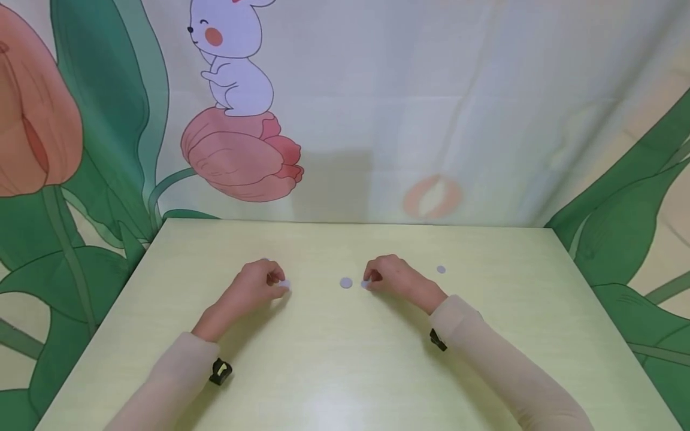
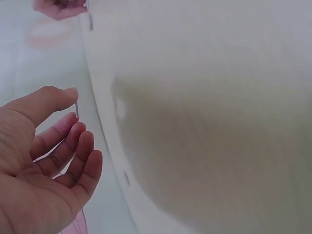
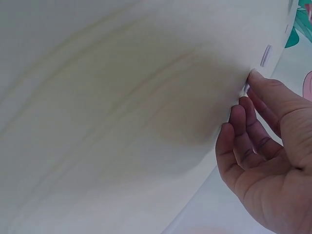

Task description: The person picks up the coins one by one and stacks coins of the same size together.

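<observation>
A fabric backdrop [image 1: 512, 120] printed with tulips [image 1: 237, 158] and a white rabbit [image 1: 239, 90] is hanging behind the pale tabletop [image 1: 323, 359], which is reflecting light.

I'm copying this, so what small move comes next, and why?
Perhaps bring the left hand, with its disc, nearer the unheld middle disc: the right hand pinches another disc close beside it, while the left hand pinches its own farther off.

A white printed fabric curtain [image 1: 334, 78] is hung behind a pale yellow-green rectangular table [image 1: 334, 353]. Beyond the table's far edge, towards its left, a white cartoon rabbit [image 1: 242, 90] is shown seated on a sideways pink tulip [image 1: 237, 158]. Left of the table, a large orange tulip [image 1: 40, 114] is printed; beyond its far edge, a blurred peach oval [image 1: 433, 196], perhaps a flower, is seen.
</observation>
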